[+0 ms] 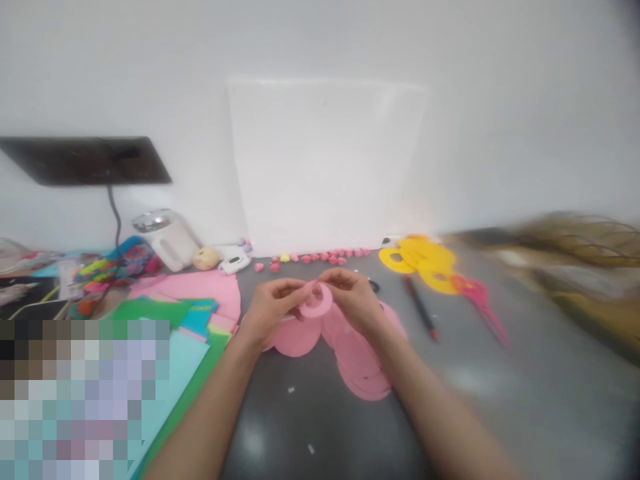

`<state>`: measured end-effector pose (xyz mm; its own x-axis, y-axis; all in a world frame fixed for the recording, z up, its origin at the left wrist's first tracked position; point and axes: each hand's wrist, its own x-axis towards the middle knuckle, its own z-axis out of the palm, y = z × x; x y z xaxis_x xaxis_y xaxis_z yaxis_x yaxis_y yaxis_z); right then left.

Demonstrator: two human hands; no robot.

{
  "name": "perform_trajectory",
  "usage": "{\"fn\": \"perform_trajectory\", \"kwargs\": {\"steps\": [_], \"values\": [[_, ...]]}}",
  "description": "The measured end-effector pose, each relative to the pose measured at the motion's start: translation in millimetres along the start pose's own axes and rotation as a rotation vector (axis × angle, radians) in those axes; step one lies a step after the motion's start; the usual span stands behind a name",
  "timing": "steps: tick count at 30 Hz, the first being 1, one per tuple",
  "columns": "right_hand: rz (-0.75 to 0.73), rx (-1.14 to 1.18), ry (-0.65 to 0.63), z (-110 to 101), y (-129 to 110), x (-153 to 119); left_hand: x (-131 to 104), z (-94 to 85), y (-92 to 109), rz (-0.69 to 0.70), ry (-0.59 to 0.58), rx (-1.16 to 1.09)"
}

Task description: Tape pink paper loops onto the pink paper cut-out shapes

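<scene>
My left hand and my right hand meet above the table, fingers pinched on a curled pink paper piece. It bends into a loop with a hole in its middle; whether it is a cut ring or a rolled strip I cannot tell. Round pink paper discs lie beneath the left hand. Under the right hand and wrist, more overlapping pink discs spread toward me.
Yellow paper rings, a dark pen and pink scissors lie to the right. Small pink pieces line the wall. Coloured paper sheets, a white device and a white glue-tape-like item occupy the left.
</scene>
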<state>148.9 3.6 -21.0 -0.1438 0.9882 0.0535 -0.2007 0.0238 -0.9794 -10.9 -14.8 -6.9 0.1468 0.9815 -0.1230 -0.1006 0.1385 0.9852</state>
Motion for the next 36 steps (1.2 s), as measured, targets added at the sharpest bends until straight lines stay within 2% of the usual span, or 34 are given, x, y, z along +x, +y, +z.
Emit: {"fn": "perform_trajectory", "kwargs": {"steps": [4, 15, 29, 36], "values": [[0.0, -0.05, 0.027, 0.3, -0.3, 0.4, -0.6, 0.3, 0.7, -0.003, 0.003, -0.006], [0.005, 0.006, -0.048, 0.7, -2.4, -0.5, 0.0, 1.2, 2.3, 0.031, 0.027, -0.007], [0.008, -0.035, 0.03, 0.7, -0.7, 0.5, -1.8, 0.7, 3.3, 0.021, -0.024, 0.036], [-0.011, -0.027, -0.055, -0.6, 1.6, 0.8, -0.4, -0.4, 2.6, 0.015, 0.009, 0.014]]}}
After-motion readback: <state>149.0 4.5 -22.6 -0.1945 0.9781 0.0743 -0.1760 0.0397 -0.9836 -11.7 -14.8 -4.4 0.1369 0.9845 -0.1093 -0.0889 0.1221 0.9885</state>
